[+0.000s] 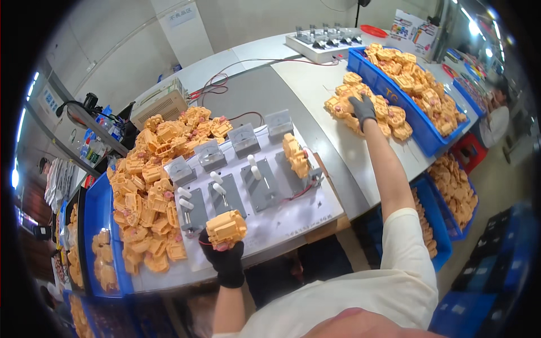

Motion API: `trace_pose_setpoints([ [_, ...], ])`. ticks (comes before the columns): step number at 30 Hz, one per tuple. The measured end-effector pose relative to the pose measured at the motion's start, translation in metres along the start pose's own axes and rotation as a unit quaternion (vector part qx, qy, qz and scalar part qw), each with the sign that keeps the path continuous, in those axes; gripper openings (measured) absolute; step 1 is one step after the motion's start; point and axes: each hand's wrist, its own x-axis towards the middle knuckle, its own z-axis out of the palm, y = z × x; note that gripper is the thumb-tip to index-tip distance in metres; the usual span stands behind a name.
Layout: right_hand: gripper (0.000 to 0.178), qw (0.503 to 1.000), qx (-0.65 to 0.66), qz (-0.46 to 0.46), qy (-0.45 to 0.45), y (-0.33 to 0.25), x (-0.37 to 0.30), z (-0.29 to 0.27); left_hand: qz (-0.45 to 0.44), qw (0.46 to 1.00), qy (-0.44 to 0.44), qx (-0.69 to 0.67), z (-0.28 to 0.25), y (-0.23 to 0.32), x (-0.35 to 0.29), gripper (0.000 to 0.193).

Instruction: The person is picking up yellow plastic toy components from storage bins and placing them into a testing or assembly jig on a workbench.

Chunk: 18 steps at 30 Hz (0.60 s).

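A dark glove covers my left hand (224,260), which is closed on a yellow plastic housing (226,227) with a pinkish part on its underside. It is held over the near edge of a white test board (270,217). On that board several panel meters (243,141) stand behind grey plates with white-handled clamps (217,185). Another yellow housing (296,156) sits upright at the board's right station. My right arm stretches far right, and my gloved right hand (363,108) rests on a small pile of yellow housings (389,115). Its fingertips are hidden among them.
A big heap of yellow housings (152,180) lies left of the board, beside a beige instrument (160,104) with red leads. A blue crate (403,93) of housings borders the right pile. Another fixture (327,42) stands at the back. Someone sits at far right (496,121).
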Motion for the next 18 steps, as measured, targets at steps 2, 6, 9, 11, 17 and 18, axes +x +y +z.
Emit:
trace_pose_setpoints([
  [2,0.075,0.991,0.112,0.067,-0.019,0.035,0.028,-0.002,0.002,1.0,-0.004,0.015,0.0,0.001,0.0,0.065],
  [6,0.071,0.994,0.049,0.098,-0.026,0.048,0.051,-0.004,-0.033,0.999,0.021,0.002,0.002,0.01,-0.003,0.071],
  [9,0.06,0.94,-0.307,-0.097,0.111,0.015,0.027,-0.016,-0.044,0.997,0.031,-0.053,0.002,0.011,-0.005,0.073],
  [11,0.048,0.967,-0.116,-0.191,0.12,-0.022,-0.017,-0.026,-0.056,0.997,0.04,-0.048,0.0,0.008,-0.006,0.073],
  [17,0.029,0.878,0.316,-0.251,-0.259,-0.1,-0.273,-0.029,-0.07,0.996,0.017,-0.044,-0.007,0.004,-0.009,0.072],
  [18,0.033,0.873,0.154,-0.358,-0.294,-0.107,-0.308,-0.027,-0.05,0.998,0.011,-0.035,-0.008,0.006,-0.008,0.07],
])
